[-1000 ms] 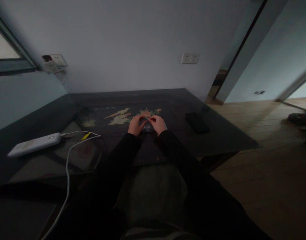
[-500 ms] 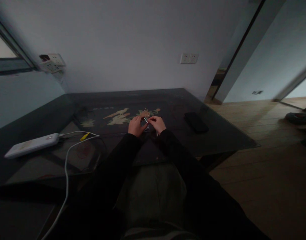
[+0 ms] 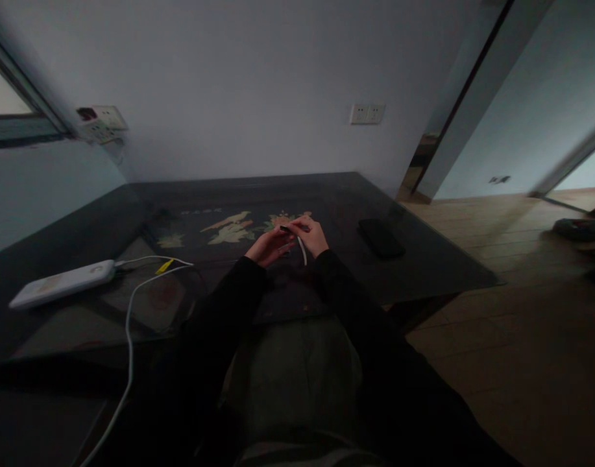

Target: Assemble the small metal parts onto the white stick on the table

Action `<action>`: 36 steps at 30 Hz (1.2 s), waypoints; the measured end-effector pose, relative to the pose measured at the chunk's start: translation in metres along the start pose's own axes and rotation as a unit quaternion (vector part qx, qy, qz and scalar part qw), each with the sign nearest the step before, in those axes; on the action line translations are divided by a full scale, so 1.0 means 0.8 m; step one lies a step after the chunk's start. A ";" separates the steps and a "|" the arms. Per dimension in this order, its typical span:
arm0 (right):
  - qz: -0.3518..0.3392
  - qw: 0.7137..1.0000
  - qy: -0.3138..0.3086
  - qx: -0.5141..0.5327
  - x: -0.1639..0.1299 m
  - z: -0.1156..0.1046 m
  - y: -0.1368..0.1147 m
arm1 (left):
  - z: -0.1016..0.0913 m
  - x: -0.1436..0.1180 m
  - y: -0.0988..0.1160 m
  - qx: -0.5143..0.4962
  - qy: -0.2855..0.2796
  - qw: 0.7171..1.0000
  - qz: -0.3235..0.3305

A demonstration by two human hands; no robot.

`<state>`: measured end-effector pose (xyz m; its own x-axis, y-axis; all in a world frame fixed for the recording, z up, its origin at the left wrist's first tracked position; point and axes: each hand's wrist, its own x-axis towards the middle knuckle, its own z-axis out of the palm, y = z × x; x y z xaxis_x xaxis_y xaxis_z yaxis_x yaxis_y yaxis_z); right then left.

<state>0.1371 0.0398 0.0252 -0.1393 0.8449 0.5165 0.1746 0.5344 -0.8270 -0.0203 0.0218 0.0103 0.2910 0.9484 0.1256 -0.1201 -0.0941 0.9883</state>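
Over the middle of the dark table (image 3: 258, 285), my two hands meet around a small dark piece (image 3: 284, 228), too small and dim to identify. My right hand (image 3: 311, 236) is closed, thumb and fingertips pinching this piece. A thin pale strip (image 3: 302, 251), perhaps a strap or cord, hangs down beneath the right fingers. My left hand (image 3: 268, 248) is curled just to the left, its fingertips against the same piece; what else lies inside it is hidden.
At the left lies a white power bank-like block (image 3: 63, 283) with a white cable (image 3: 130, 324) and yellow tag (image 3: 165, 266). A black phone-like object (image 3: 381, 238) lies to the right. Wall sockets (image 3: 368, 114) are behind the table.
The shiny light edge between my fingers has given way to a dark face. My left hand has turned and lowered slightly; more of the pale strip shows under the right hand.
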 end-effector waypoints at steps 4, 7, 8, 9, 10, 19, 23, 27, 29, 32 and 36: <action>-0.008 1.000 -0.011 0.017 0.000 0.001 0.003 | 0.001 -0.003 0.005 0.005 -0.011 1.000 -0.004; -0.008 1.000 -0.005 0.010 0.001 0.000 0.006 | 0.000 -0.001 0.003 -0.005 -0.008 1.000 -0.011; -0.006 1.000 -0.003 0.002 0.001 0.000 0.007 | -0.001 0.001 0.002 -0.011 0.002 1.000 -0.010; -0.006 1.000 -0.001 -0.011 0.002 0.000 0.008 | -0.003 0.003 0.000 -0.013 0.020 1.000 -0.003; -0.007 1.000 0.001 -0.028 0.002 0.000 0.009 | -0.005 0.005 -0.001 -0.009 0.043 0.999 0.009; -0.024 0.984 -0.005 -0.179 -0.001 0.006 0.017 | -0.024 0.012 -0.006 0.207 0.168 0.954 0.135; -0.024 0.972 -0.039 -0.231 -0.001 0.016 0.021 | -0.033 0.015 -0.012 0.281 0.164 0.938 0.121; -0.016 0.950 -0.088 -0.299 -0.003 0.022 0.023 | -0.045 0.017 -0.020 0.373 0.141 0.914 0.078; -0.012 0.940 -0.100 -0.327 -0.005 0.022 0.024 | -0.049 0.018 -0.024 0.401 0.136 0.904 0.063; -0.016 0.926 -0.107 -0.361 -0.008 0.022 0.026 | -0.050 0.017 -0.026 0.425 0.114 0.896 0.048; -0.019 0.911 -0.119 -0.395 -0.011 0.024 0.027 | -0.050 0.016 -0.025 0.453 0.097 0.886 0.032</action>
<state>0.1234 0.0436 -0.0017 -0.3512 0.8459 0.4013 0.7993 0.4941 -0.3420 -0.0519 0.0477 -0.0113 0.1315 0.9586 0.2527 0.7055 -0.2696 0.6554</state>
